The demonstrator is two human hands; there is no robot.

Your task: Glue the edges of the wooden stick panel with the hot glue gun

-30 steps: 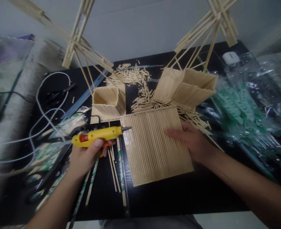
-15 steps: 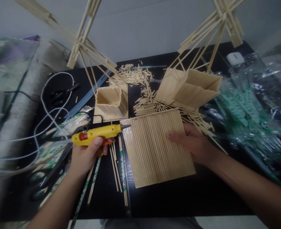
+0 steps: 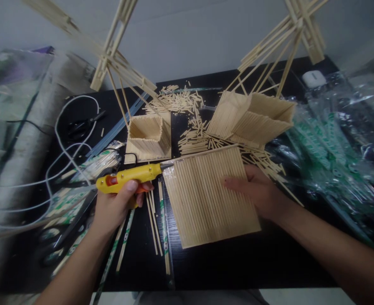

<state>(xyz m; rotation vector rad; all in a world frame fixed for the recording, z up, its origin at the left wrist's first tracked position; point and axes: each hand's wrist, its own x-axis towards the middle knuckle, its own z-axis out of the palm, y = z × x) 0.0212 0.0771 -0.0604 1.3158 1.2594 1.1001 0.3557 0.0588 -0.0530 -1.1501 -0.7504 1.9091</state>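
My left hand (image 3: 119,203) is wrapped round a yellow hot glue gun (image 3: 136,174) with an orange trigger. Its metal nozzle points right and lies at the upper left corner of a panel of glued wooden sticks (image 3: 206,199); whether it touches cannot be made out. The panel's right side is gripped by my right hand (image 3: 257,186), thumb on the face and fingers hidden behind. A strip runs along the panel's top edge. Just behind the gun, a small open box made of sticks (image 3: 149,137) stands on a square stick base.
Windmill-like stick models rise at the back, the right one with a stick trough (image 3: 263,116). Cut stick pieces (image 3: 177,99) lie in heaps between them. White cable (image 3: 55,169), scissors (image 3: 60,237) and wrapped chopsticks (image 3: 164,228) lie left; plastic wrappers (image 3: 339,156) pile up right.
The panel has tilted slightly, its lower left corner rising a little. The glue gun's nozzle now overlaps the panel's upper left corner more closely. Both hands keep their grip.
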